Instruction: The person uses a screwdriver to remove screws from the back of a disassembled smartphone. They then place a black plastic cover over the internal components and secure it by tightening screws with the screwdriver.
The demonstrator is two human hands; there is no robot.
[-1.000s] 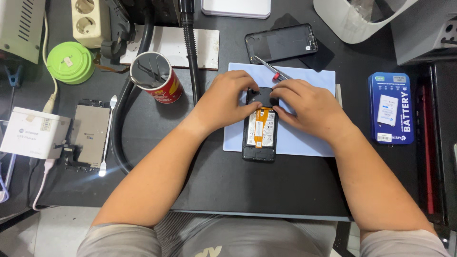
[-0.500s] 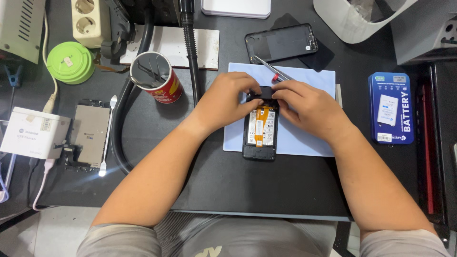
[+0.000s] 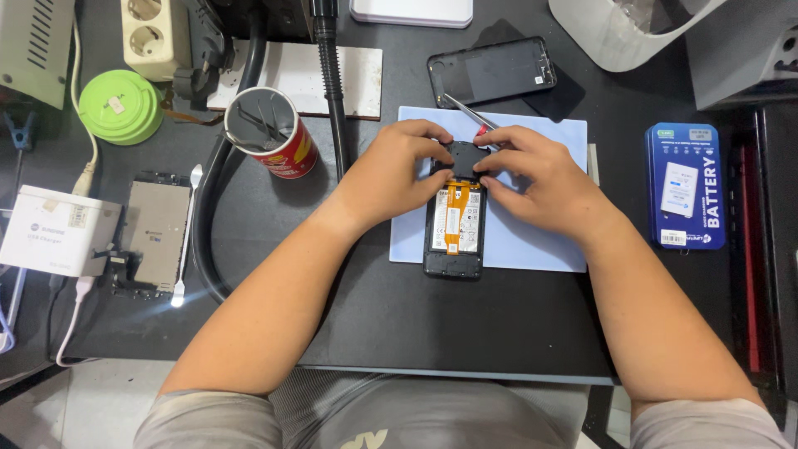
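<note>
I see both hands, left hand (image 3: 397, 170) and right hand (image 3: 532, 179), fingers clamped on small black cover (image 3: 462, 158) at opened phone's (image 3: 453, 229) 12 o'clock end; light, stiff, fragile, so grip by edges.

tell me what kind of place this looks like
Most likely a phone repair bench. An opened black phone with its orange flex cable exposed lies on a pale blue work mat, a detached black back cover rests above it, and a blue boxed replacement battery sits alongside.

Two hands (image 3: 399, 170) (image 3: 536, 179), one opened phone (image 3: 454, 229), one blue mat (image 3: 532, 241), one back cover (image 3: 492, 71), one cup (image 3: 270, 133)
</note>
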